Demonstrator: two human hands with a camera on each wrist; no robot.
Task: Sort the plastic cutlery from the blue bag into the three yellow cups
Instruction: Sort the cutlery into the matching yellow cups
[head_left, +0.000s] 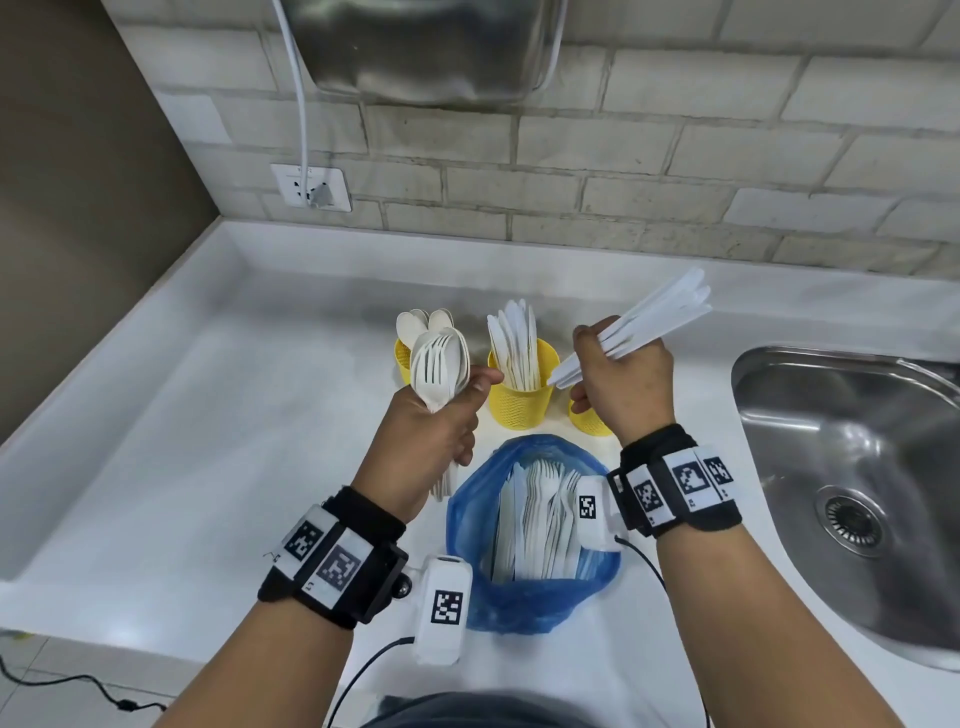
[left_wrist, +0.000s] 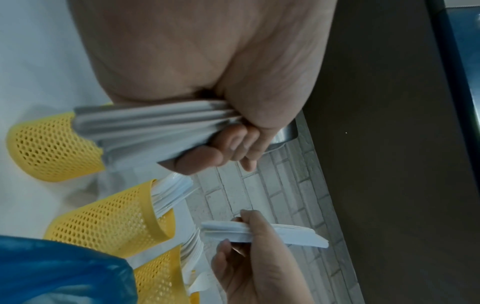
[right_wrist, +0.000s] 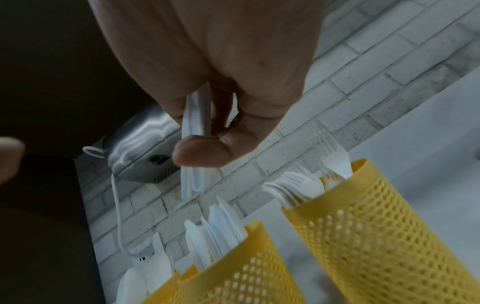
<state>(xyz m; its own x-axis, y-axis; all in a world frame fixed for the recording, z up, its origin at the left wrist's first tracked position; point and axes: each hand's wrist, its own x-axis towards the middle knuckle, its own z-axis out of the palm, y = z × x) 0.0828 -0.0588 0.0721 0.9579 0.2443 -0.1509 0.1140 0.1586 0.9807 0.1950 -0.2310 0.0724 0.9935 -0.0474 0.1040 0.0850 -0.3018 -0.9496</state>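
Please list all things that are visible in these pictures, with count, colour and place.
yellow cups: three, yellow mesh, in a row behind the bag
blue bag: one, blue, on the counter, cutlery inside
bundle of forks and spoons: one, white, in left hand
bundle of knives: one, white, in right hand
sink: one, steel, at right
wall socket: one, white, on the brick wall
left hand: grips forks and spoons
right hand: grips knives

Bag (head_left: 540, 603) in front of 3 cups (head_left: 521, 402), sink (head_left: 852, 467) right.
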